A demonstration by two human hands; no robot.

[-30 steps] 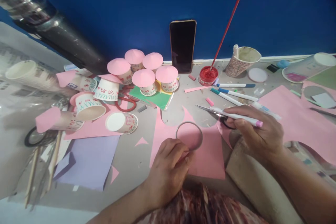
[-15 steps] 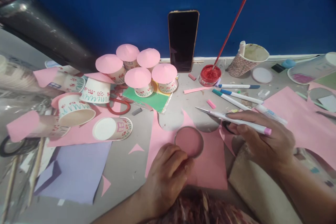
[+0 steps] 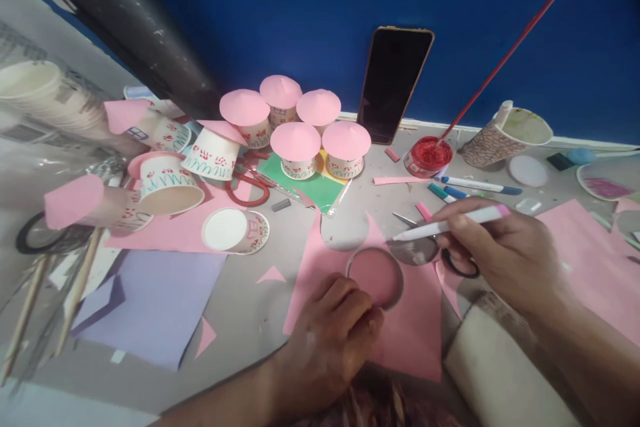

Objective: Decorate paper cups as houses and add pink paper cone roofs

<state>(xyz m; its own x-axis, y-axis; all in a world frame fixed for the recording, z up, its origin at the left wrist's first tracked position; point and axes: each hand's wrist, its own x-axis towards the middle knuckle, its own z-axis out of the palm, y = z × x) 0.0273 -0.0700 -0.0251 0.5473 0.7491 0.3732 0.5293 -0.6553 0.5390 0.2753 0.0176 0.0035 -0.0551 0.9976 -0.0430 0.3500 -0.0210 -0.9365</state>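
Five capped cups (image 3: 296, 147) stand upper centre; left hand (image 3: 330, 340) fingers clamp a ring (image 3: 375, 277) onto pink paper (image 3: 410, 340), right hand (image 3: 505, 253) pinches a marker (image 3: 450, 222), circle untraced.

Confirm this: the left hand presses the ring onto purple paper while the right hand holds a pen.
Not quite. The head view shows the left hand pressing the ring onto pink paper, not purple. The right hand does hold a pen.

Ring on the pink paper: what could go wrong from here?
The left hand steadies the ring only at its near edge, so it could slide on the pink paper. The right hand holds the marker with scissors right under it; the blades may snag the sheet.
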